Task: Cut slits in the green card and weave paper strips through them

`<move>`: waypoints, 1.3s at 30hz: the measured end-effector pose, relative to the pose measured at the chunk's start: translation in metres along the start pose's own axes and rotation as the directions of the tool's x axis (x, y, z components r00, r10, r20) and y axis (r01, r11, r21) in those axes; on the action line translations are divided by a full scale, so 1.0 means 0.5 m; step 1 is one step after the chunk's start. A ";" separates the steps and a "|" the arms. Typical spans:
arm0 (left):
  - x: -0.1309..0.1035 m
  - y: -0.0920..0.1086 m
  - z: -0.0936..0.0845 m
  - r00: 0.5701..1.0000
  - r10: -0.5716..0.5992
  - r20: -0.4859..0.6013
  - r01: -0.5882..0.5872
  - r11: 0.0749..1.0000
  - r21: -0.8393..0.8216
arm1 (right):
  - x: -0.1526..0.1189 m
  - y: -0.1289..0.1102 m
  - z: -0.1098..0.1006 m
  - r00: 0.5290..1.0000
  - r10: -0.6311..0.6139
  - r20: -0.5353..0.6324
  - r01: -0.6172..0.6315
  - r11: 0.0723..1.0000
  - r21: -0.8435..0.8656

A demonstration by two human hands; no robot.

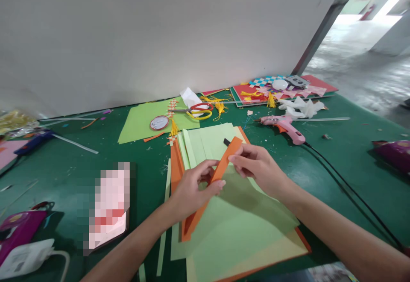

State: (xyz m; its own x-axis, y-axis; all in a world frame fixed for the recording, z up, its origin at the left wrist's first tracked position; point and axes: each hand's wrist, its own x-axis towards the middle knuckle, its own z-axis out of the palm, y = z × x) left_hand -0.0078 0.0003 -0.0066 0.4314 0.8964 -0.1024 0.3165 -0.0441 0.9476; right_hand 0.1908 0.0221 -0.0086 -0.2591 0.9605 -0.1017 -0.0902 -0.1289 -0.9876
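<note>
An orange paper strip runs slantwise between my two hands, its upper end toward the back and its lower end over the paper. My left hand pinches the strip near its middle, thumb on top. Close to the upper end, my right hand grips the same strip between thumb and fingers. A small black piece shows just behind that end; I cannot tell what it is. Below my hands lies a stack of light green paper with orange sheets under it.
A pink glue gun with a black cord lies at right. Behind the stack are scissors, a round tin and yellow tassels. A phone and white charger lie at left; a grey partition stands behind.
</note>
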 end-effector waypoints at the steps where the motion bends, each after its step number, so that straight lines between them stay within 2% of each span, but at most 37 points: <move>1: 0.001 0.001 0.000 1.000 -0.007 -0.001 0.007 1.000 0.011 | -0.002 0.003 0.004 1.000 0.006 0.026 -0.005 1.000 -0.017; 6: -0.003 0.007 -0.002 0.999 -0.036 0.022 0.035 0.998 0.052 | -0.002 0.006 0.013 0.996 0.044 0.074 -0.044 0.999 -0.005; 14: -0.007 0.010 0.001 0.997 -0.051 0.060 0.051 0.999 0.005 | 0.013 -0.011 -0.023 0.994 0.032 -0.100 -0.016 0.987 0.159; 19: -0.008 0.004 -0.001 0.998 -0.060 0.026 0.060 0.998 -0.025 | 0.006 -0.007 -0.001 0.994 0.106 0.040 -0.109 0.990 0.087; 24: -0.005 0.005 -0.004 0.999 -0.048 0.000 0.048 0.994 -0.100 | 0.001 0.004 0.013 0.989 0.071 0.128 -0.071 0.997 -0.009; 27: -0.005 0.010 -0.004 0.998 -0.064 0.027 0.067 0.992 -0.111 | -0.001 0.010 0.013 0.969 0.104 0.223 -0.092 0.994 -0.063; 29: -0.004 0.011 -0.003 0.995 -0.080 0.052 0.085 0.992 -0.096 | -0.002 0.011 0.012 0.965 0.108 0.237 -0.094 0.993 -0.072; 34: -0.004 0.009 -0.001 0.993 -0.102 0.063 0.108 0.990 -0.091 | 0.003 -0.007 -0.008 0.992 0.082 0.098 -0.082 0.997 -0.001; 39: -0.005 0.012 -0.002 0.986 -0.148 0.073 0.155 0.984 -0.093 | 0.013 -0.024 -0.040 0.995 -0.012 -0.101 0.022 0.995 0.093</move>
State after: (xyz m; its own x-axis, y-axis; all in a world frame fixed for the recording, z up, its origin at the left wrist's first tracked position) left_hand -0.0076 -0.0019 -0.0004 0.4397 0.8586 -0.2635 0.2995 0.1364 0.9443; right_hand 0.2093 0.0348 0.0000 -0.1599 0.9820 -0.1009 -0.1849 -0.1302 -0.9741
